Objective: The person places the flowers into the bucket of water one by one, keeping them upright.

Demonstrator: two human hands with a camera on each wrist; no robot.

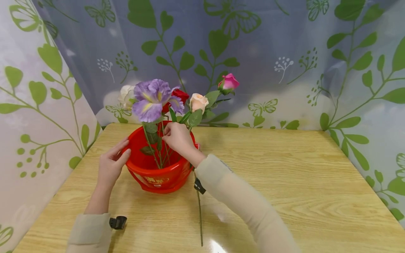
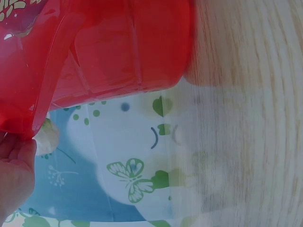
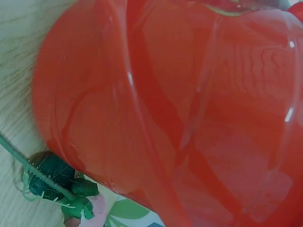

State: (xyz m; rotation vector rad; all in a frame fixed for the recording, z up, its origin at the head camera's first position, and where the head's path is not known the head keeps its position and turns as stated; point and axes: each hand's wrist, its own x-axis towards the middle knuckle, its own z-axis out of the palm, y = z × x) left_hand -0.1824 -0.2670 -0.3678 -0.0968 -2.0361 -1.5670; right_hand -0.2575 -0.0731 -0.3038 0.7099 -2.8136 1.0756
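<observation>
A red bucket [image 1: 177,172] stands on the table with several artificial flowers upright in it. My left hand [image 1: 110,163] grips its left rim, thumb and fingers on either side; in the left wrist view that hand [image 2: 16,175] shows at the rim. Over the right rim reaches my right hand [image 1: 180,138], its thumb and fingers pinching a flower stem inside the bucket. Which bloom that stem carries I cannot tell. The blooms are a purple iris [image 1: 150,100], a white flower [image 1: 126,95], a red rose [image 1: 179,94], a peach rose [image 1: 198,102] and a pink rose [image 1: 229,81].
Another flower lies on the wooden table [image 1: 284,168] beside the bucket's right side. Its long stem [image 1: 200,218] points toward the front edge, and its pale pink bloom [image 3: 97,210] shows in the right wrist view. A leaf-patterned curtain [image 1: 269,45] hangs behind the table.
</observation>
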